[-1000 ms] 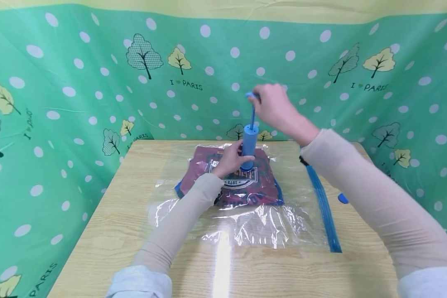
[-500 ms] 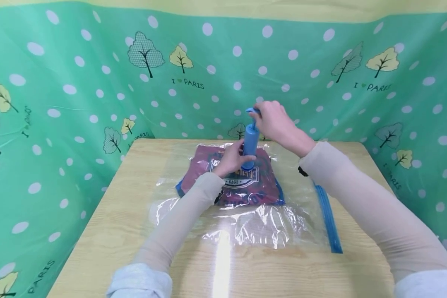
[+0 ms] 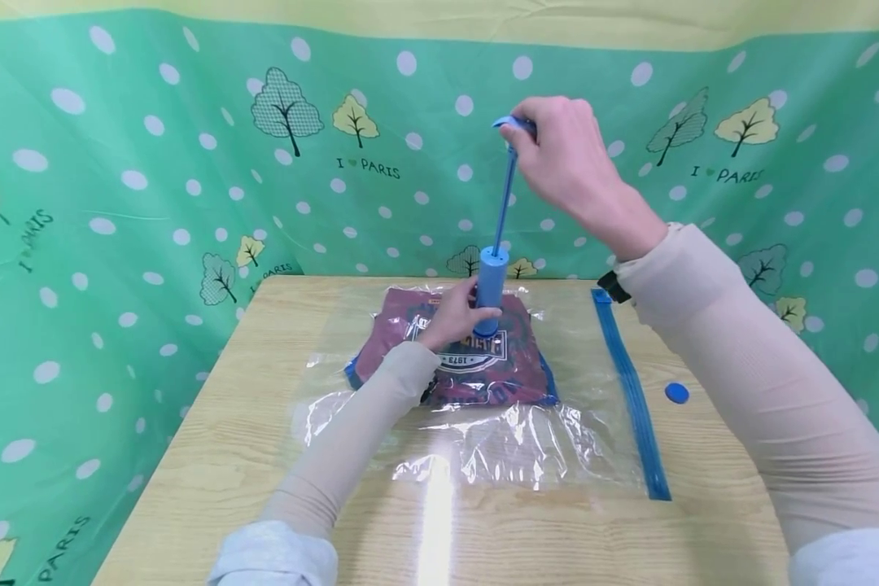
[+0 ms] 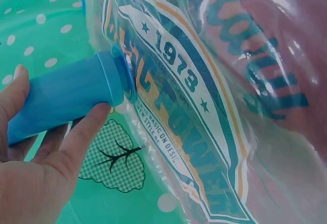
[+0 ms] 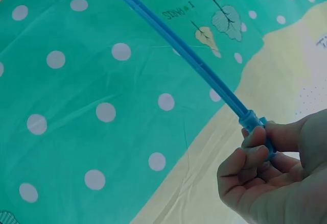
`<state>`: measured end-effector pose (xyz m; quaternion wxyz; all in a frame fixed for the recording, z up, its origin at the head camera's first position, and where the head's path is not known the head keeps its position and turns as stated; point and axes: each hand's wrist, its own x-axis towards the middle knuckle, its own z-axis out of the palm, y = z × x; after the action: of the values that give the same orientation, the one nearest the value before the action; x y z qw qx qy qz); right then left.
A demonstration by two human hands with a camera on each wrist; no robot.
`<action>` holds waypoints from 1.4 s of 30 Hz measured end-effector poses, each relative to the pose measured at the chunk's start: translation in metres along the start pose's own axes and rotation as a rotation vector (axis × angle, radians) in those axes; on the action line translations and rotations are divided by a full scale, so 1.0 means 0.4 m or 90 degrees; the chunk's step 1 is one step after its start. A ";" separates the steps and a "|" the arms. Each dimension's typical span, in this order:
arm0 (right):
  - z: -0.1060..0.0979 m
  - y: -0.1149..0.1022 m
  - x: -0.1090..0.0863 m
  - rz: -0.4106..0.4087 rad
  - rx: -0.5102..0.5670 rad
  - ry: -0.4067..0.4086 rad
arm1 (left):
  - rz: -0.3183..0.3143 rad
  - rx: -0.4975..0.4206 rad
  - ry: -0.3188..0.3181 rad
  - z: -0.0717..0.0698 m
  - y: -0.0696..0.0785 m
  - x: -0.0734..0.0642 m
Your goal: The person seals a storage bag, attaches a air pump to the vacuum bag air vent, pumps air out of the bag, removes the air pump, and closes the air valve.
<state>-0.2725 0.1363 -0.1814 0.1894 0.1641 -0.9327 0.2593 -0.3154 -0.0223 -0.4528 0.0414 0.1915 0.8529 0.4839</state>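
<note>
Blue hand pump (image 3: 493, 281) is standing on the clear bag (image 3: 593, 439) near the bench's (image 3: 230, 407) far edge, left hand (image 3: 454, 313) gripping its barrel (image 4: 66, 96), right hand (image 3: 567, 159) its raised handle (image 3: 514, 124); crooked pushing could be prying its base (image 4: 122, 73) loose.

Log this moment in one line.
left hand: grips pump barrel | right hand: holds pump handle | rod: extended | clear bag: under barrel, cloth inside

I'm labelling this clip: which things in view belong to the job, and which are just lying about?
Job:
blue pump, held by left hand and right hand
clear bag beneath it
folded garment inside

Lying about:
blue disc on the table, possibly the bag's cap
</note>
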 end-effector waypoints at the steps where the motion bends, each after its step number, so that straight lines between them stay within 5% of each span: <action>1: 0.000 0.000 -0.001 -0.003 0.000 0.005 | -0.001 -0.001 0.000 0.001 -0.001 0.001; 8: 0.032 0.017 -0.002 0.014 0.017 -0.033 | 0.010 0.009 -0.002 0.003 -0.006 0.003; 13: 0.136 0.073 -0.028 0.021 0.024 -0.116 | 0.020 0.013 0.004 0.004 -0.003 0.003; 18: 0.235 0.133 -0.072 0.006 0.017 -0.124 | 0.021 0.020 -0.002 0.008 -0.001 0.003; 23: 0.276 0.153 -0.088 -0.002 0.009 -0.140 | 0.021 0.010 0.003 0.006 -0.004 0.005; 28: 0.245 0.138 -0.071 -0.022 0.018 -0.120 | 0.019 0.016 0.006 0.002 -0.008 0.003; 42: 0.018 0.012 -0.003 0.002 0.005 -0.026 | -0.001 0.002 0.004 0.005 -0.007 -0.006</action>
<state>-0.2756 0.1365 -0.1898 0.1690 0.1684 -0.9357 0.2599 -0.3135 -0.0227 -0.4565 0.0386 0.1893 0.8540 0.4830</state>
